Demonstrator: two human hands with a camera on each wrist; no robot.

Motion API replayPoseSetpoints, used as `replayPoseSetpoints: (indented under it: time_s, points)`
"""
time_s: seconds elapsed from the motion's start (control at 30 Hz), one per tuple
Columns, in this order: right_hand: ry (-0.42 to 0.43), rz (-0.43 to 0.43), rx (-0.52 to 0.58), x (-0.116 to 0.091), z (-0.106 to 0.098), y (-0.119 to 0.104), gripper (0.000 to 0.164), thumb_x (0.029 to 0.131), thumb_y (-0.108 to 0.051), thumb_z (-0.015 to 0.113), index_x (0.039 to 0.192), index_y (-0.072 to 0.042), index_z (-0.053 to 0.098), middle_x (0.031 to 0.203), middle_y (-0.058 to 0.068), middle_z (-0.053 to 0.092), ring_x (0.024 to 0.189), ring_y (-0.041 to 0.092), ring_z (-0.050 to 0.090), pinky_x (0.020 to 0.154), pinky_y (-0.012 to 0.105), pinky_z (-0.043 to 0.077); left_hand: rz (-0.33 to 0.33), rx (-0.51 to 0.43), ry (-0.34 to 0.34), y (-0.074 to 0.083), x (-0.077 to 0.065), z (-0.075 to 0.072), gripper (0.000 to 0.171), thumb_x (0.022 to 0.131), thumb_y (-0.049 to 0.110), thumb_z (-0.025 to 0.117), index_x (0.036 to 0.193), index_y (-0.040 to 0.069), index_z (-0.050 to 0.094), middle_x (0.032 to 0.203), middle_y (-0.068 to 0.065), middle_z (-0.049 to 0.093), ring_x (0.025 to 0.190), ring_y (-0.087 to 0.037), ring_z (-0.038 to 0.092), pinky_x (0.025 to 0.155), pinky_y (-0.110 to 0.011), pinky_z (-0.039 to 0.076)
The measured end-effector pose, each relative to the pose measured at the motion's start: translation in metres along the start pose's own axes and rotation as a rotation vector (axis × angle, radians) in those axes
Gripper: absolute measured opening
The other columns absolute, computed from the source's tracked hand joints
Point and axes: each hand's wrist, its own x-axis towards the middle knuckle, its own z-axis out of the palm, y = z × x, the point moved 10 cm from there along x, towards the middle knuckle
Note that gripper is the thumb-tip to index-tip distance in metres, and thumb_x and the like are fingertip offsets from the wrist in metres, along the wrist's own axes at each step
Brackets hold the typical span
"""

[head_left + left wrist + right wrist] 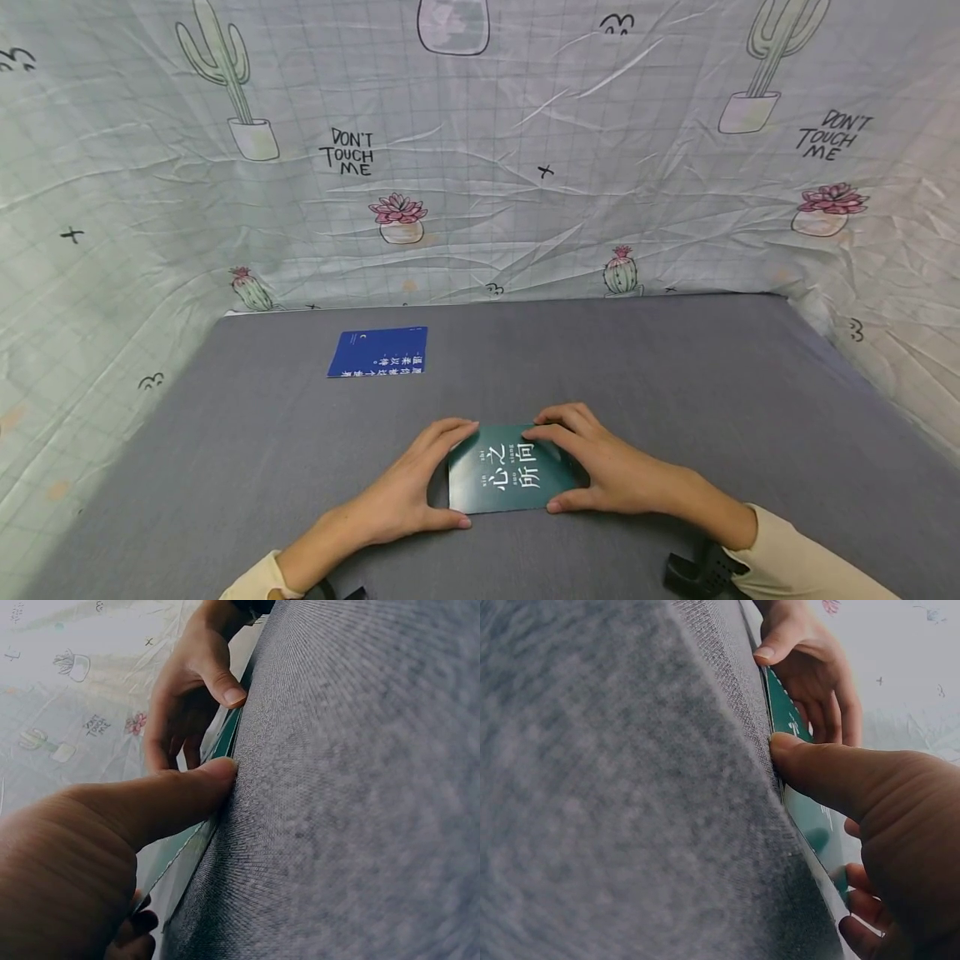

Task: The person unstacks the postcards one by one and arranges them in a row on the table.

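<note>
A dark green card [472,487] with white Chinese characters lies at the near middle of the grey table, its lettering turned sideways. My left hand [401,492] grips its left end, thumb at the near edge and fingers at the far edge. On the other end my right hand [611,467] holds it the same way, with one finger over the top face. In the left wrist view the left thumb [180,795] presses along the card's near edge. The right wrist view has the right thumb [817,769] against that same edge, close to the cloth.
Farther back on the left, a blue card [378,350] with white writing lies flat on the grey tabletop [637,367]. A pale cloth [487,167] printed with cacti hangs behind the table and along both sides.
</note>
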Motion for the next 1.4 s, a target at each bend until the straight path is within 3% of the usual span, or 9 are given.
replayPoseSetpoints:
  time_s: [0.33, 0.5, 0.7, 0.97, 1.13, 1.4]
  points:
    - [-0.02, 0.026, -0.009, -0.001, -0.002, 0.006, 0.081, 0.079, -0.055, 0.071, 0.145, -0.021, 0.038, 0.146, 0.004, 0.03, 0.131, 0.018, 0.025, 0.097, 0.048, 0.04, 0.071, 0.024, 0.074, 0.005, 0.003, -0.009, 0.096, 0.07, 0.034, 0.085, 0.148, 0.013, 0.033, 0.145, 0.002, 0.034, 0.131, -0.018, 0.037, 0.102, -0.045, 0.038]
    - [-0.007, 0.034, -0.003, -0.003, -0.01, 0.01, 0.086, 0.076, -0.055, 0.073, 0.146, -0.024, 0.035, 0.149, 0.005, 0.027, 0.132, 0.019, 0.024, 0.096, 0.049, 0.041, 0.074, 0.017, 0.112, 0.005, 0.004, -0.02, 0.096, 0.07, 0.034, 0.085, 0.148, 0.016, 0.033, 0.146, 0.004, 0.035, 0.131, -0.018, 0.037, 0.101, -0.048, 0.038]
    - [0.048, 0.032, -0.008, -0.005, -0.023, 0.012, 0.083, 0.077, -0.049, 0.075, 0.146, -0.024, 0.037, 0.149, 0.007, 0.029, 0.133, 0.019, 0.025, 0.097, 0.05, 0.041, 0.09, 0.006, 0.137, 0.008, 0.005, -0.032, 0.095, 0.071, 0.033, 0.084, 0.149, 0.023, 0.031, 0.147, 0.004, 0.035, 0.131, -0.019, 0.037, 0.1, -0.052, 0.038]
    - [0.094, 0.013, -0.033, 0.002, -0.035, 0.009, 0.076, 0.081, -0.048, 0.072, 0.145, -0.023, 0.039, 0.15, 0.001, 0.027, 0.133, 0.019, 0.026, 0.096, 0.051, 0.041, 0.115, 0.008, 0.152, 0.011, 0.01, -0.042, 0.095, 0.069, 0.029, 0.087, 0.147, 0.011, 0.034, 0.148, -0.003, 0.031, 0.133, -0.022, 0.035, 0.101, -0.053, 0.037]
    - [0.115, 0.017, -0.036, 0.005, -0.041, 0.011, 0.074, 0.083, -0.05, 0.069, 0.144, -0.022, 0.04, 0.151, 0.0, 0.026, 0.134, 0.019, 0.026, 0.098, 0.051, 0.039, 0.131, 0.022, 0.182, 0.01, 0.014, -0.048, 0.098, 0.068, 0.03, 0.087, 0.148, 0.014, 0.033, 0.148, -0.009, 0.031, 0.134, -0.024, 0.033, 0.102, -0.053, 0.035]
    - [0.148, 0.019, -0.027, 0.009, -0.05, 0.015, 0.072, 0.084, -0.047, 0.07, 0.144, -0.022, 0.04, 0.153, 0.002, 0.025, 0.135, 0.021, 0.026, 0.099, 0.053, 0.038, 0.143, 0.013, 0.21, 0.008, 0.025, -0.06, 0.094, 0.072, 0.032, 0.085, 0.148, 0.016, 0.033, 0.148, -0.007, 0.031, 0.134, -0.026, 0.033, 0.103, -0.055, 0.033]
